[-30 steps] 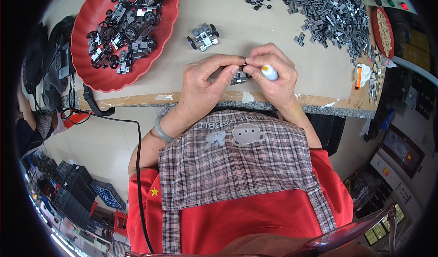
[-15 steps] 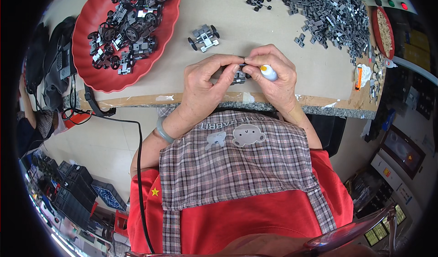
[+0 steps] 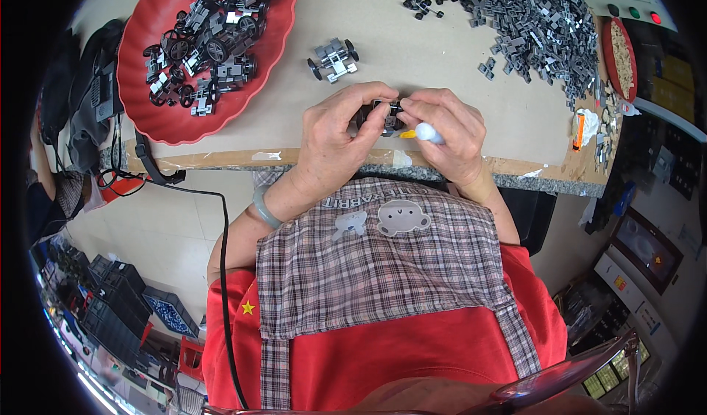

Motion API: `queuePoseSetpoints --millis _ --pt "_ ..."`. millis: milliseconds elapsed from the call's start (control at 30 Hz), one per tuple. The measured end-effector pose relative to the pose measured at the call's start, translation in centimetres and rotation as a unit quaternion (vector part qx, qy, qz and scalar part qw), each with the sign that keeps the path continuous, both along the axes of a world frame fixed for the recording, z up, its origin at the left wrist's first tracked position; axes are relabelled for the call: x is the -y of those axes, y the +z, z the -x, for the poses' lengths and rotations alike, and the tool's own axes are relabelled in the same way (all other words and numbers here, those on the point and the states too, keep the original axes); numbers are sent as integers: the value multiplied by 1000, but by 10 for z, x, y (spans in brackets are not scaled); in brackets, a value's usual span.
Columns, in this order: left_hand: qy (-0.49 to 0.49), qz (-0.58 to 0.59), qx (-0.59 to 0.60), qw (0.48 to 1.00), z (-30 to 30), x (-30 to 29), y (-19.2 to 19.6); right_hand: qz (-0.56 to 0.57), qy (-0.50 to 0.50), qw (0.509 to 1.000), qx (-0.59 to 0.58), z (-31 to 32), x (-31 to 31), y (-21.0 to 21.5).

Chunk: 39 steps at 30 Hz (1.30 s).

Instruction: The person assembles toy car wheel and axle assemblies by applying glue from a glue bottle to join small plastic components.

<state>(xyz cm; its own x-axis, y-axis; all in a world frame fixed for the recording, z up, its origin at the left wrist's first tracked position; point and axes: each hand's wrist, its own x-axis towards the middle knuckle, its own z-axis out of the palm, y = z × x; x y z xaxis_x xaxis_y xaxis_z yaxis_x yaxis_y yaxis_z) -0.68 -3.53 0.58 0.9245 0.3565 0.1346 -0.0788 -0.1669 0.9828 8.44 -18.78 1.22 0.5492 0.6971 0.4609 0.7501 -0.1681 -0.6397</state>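
My left hand [image 3: 335, 128] is closed round a small dark toy car chassis [image 3: 392, 124], pinching it between thumb and fingers just inside the table's near edge. The fingers hide much of it. My right hand [image 3: 455, 129] meets it from the right, its thumb and fingertips pressed at the chassis's upper side. Tucked in that same hand is a small white squeeze bottle [image 3: 429, 133] with a yellow nozzle, which points left towards the chassis. A finished-looking grey chassis with black wheels [image 3: 333, 60] stands on the table beyond my hands.
A red scalloped tray [image 3: 283, 39] of wheeled chassis lies at the left. Grey plastic parts [image 3: 541, 36] are heaped at the far right, beside black wheel-and-axle pieces [image 3: 421, 4]. A red dish [image 3: 610, 65] of small pale pieces sits at the right edge. A black cable [image 3: 224, 268] hangs at my left.
The bottle in my right hand has turned, its yellow nozzle swinging from pointing up to pointing left. More of the chassis shows between my hands.
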Motion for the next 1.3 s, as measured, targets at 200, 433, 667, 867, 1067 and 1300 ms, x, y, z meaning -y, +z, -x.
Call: queuePoseSetpoints --millis 200,433,667,867,1067,1300 --pt "-8 -91 36 995 0 -2 5 1 -38 999 35 11 -6 1" --pt "-4 -105 48 993 -1 -1 1 12 -54 998 25 18 -8 2" --pt "-17 -140 58 988 -1 -3 4 10 -74 997 3 19 -9 1" --pt "-9 -105 43 993 -2 -1 1 22 -69 997 -24 21 -5 1" --pt "-49 -27 -28 998 1 -5 2 31 -54 996 -64 14 -3 4" --pt "-63 87 -9 994 0 -8 3 0 -46 998 -37 7 -4 2"
